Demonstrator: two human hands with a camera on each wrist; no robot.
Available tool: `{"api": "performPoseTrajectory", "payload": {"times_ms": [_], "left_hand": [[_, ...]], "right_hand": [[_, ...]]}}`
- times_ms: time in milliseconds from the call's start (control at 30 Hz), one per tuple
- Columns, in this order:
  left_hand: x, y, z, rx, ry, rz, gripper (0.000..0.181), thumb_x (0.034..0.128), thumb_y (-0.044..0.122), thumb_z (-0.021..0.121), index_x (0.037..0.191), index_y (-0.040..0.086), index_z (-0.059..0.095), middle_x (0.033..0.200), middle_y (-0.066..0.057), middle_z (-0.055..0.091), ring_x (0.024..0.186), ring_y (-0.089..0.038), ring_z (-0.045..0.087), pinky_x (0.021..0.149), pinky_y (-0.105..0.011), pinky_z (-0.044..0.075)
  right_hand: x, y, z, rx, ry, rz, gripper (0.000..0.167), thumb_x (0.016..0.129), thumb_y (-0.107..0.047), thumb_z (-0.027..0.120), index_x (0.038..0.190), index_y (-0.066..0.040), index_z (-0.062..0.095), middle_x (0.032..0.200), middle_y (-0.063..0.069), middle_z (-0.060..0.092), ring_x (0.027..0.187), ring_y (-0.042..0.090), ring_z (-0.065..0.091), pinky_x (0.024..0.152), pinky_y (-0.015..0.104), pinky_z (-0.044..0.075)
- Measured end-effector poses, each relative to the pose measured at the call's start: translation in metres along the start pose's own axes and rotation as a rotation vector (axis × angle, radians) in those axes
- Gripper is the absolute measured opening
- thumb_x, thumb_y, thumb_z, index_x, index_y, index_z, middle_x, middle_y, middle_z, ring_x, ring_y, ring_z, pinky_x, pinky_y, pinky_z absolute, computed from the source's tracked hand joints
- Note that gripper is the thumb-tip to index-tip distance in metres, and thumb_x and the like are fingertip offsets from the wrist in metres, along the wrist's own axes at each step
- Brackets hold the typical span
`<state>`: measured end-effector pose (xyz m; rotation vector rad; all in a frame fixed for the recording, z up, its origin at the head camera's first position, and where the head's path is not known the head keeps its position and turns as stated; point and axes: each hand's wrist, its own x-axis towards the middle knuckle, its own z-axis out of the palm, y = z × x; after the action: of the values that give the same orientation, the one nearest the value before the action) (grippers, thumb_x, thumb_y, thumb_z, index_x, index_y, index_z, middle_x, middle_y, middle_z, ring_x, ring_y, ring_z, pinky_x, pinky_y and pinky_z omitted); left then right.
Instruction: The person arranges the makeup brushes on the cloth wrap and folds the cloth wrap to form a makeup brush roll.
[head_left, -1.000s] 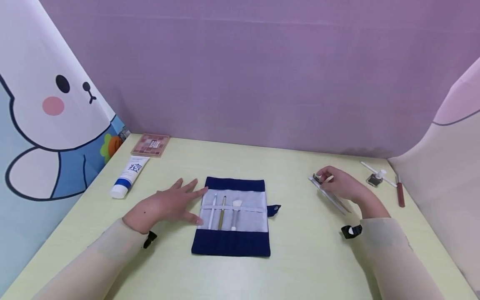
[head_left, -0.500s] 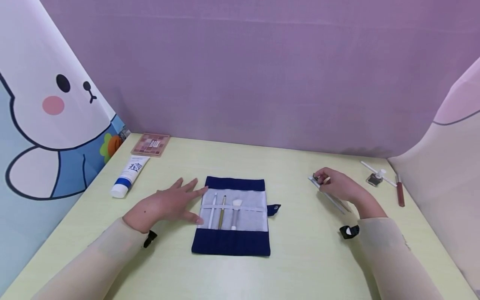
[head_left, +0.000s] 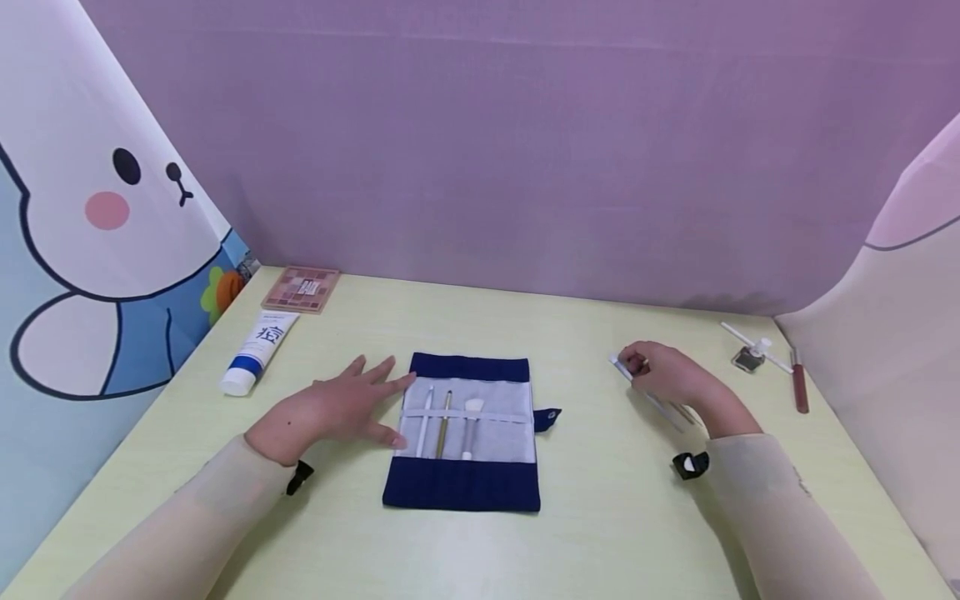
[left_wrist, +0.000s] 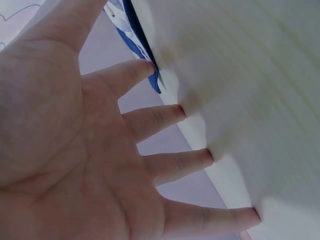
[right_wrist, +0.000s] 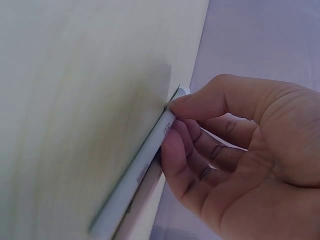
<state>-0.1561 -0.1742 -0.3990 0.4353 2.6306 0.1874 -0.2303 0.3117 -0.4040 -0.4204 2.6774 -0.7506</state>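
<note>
A navy brush roll (head_left: 461,486) lies unfolded on the table, its pale lining showing. Under its elastic strap sit a slim white stick (head_left: 424,427), a gold stick (head_left: 444,427) and a white-bristled makeup brush (head_left: 472,429). My left hand (head_left: 333,418) spreads its fingers at the roll's left edge, fingertips down on the table and thumb on the edge. Off to the right, my right hand (head_left: 667,377) pinches a slim white pen-like stick with small print (right_wrist: 135,175) between thumb and fingers. Beside that stick runs a brownish stick (right_wrist: 142,202), partly hidden by the fingers.
At the back left are a pink palette (head_left: 301,290) and a white-and-blue cream tube (head_left: 259,350). Toward the right edge lie a small dark bottle with white cap (head_left: 748,359), a thin white stick (head_left: 737,334) and a reddish-brown tube (head_left: 801,389). The roll's snap tab (head_left: 547,419) points right.
My right hand has shifted slightly left with the white stick, and its fingers have changed their hold near the far end. The left hand and the roll stay put.
</note>
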Motion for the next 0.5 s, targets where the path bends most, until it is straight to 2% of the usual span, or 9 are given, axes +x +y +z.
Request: {"api": "performPoseTrajectory", "payload": {"times_ms": [500], "left_hand": [[-0.0020, 0.0012, -0.0028, 0.000, 0.001, 0.009, 0.107, 0.0839, 0.073, 0.077, 0.170, 0.031, 0.030, 0.181, -0.018, 0.015, 0.161, -0.063, 0.010, 0.100, -0.098, 0.028]], "right_hand": [[0.0015, -0.0036, -0.0003, -0.009, 0.000, 0.015, 0.046, 0.095, -0.004, 0.070, 0.139, 0.008, 0.060, 0.122, 0.022, 0.069, 0.105, 0.027, 0.064, 0.088, 0.038, 0.054]]}}
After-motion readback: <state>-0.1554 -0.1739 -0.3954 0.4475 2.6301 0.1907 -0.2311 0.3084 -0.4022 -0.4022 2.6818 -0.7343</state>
